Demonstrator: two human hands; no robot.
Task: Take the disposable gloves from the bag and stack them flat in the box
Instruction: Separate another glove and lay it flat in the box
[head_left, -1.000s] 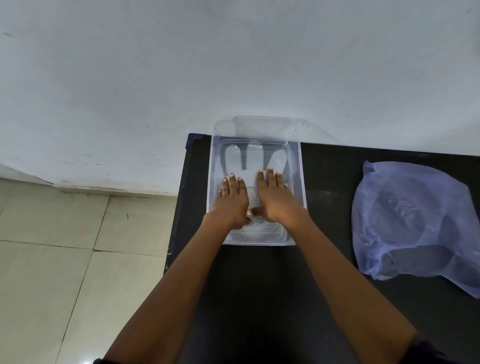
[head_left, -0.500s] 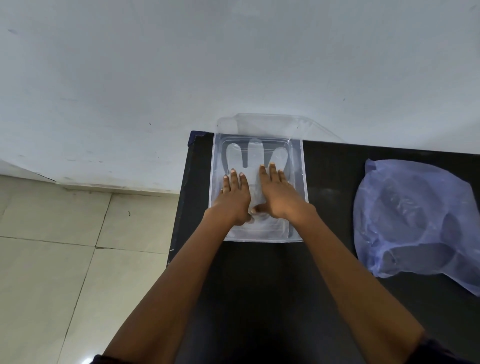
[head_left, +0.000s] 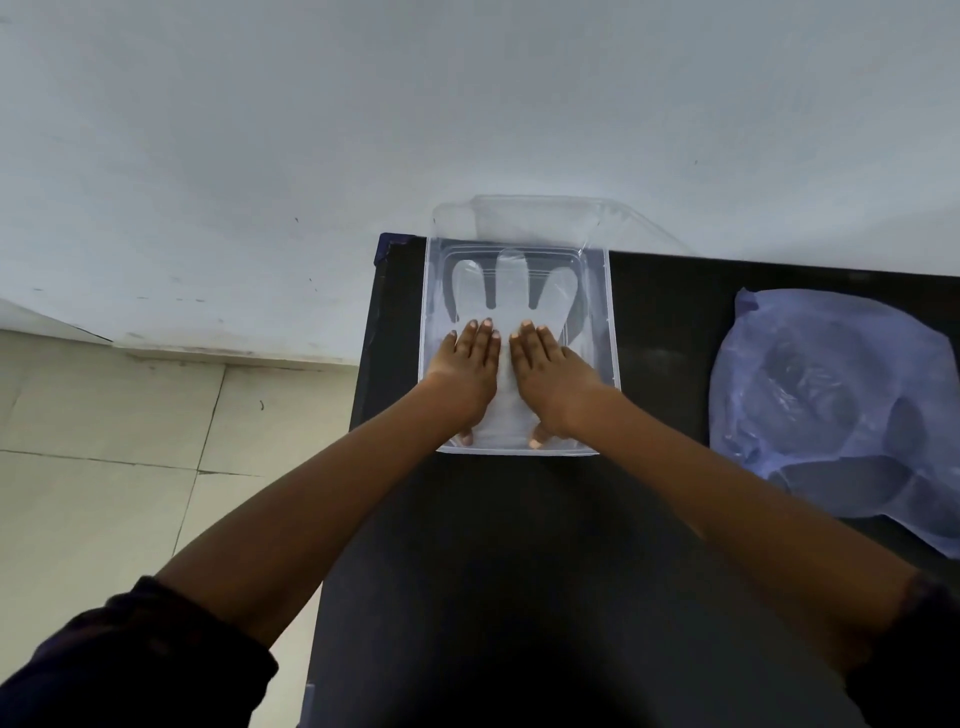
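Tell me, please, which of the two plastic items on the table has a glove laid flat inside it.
The clear box at the table's far left edge, under both hands; a glove lies flat inside. The bluish bag to its right is crumpled and untouched.

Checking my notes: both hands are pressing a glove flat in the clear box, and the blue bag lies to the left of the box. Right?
Not quite. The head view shows the blue bag lying to the right of the clear box, not the left. Both the left hand and right hand do press the glove flat inside it.
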